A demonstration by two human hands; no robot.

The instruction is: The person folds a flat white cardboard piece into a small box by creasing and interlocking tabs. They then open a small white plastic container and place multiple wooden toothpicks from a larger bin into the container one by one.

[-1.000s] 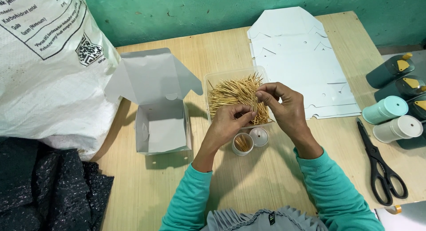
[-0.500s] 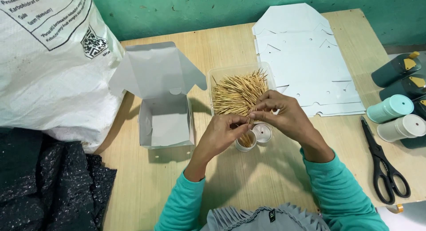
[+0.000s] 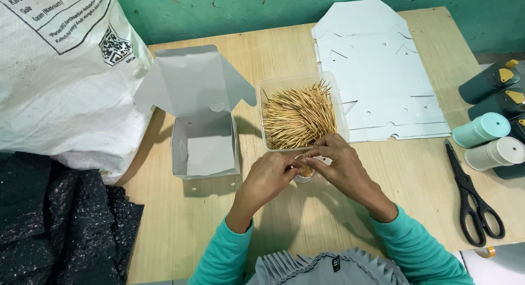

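Nearest the camera, the left hand (image 3: 268, 178) and the right hand (image 3: 342, 167) are meeting fingertip to fingertip over a small round container (image 3: 304, 174) on the tabletop (image 3: 180, 230). Both grips are pinching nearly closed, apparently on a few toothpicks going into the container, though the sticks between the fingers are too thin and too covered to make out clearly. The container is sitting directly under the fingertips, mostly hidden by them, with only part of its rim and some sticks inside showing. Just beyond the hands, a clear plastic tub (image 3: 340, 107) is holding a heap of toothpicks (image 3: 298, 118), touching or almost touching the right hand's knuckles. To its left, an open white cardboard box (image 3: 205, 148) is standing with flaps raised. Black scissors (image 3: 473, 205) are lying at the right, near capped tubes (image 3: 481, 131). Farther back, flat white box blanks (image 3: 377, 71) are lying stacked, and a big white sack (image 3: 54, 82) is filling the left, cut off by the frame.
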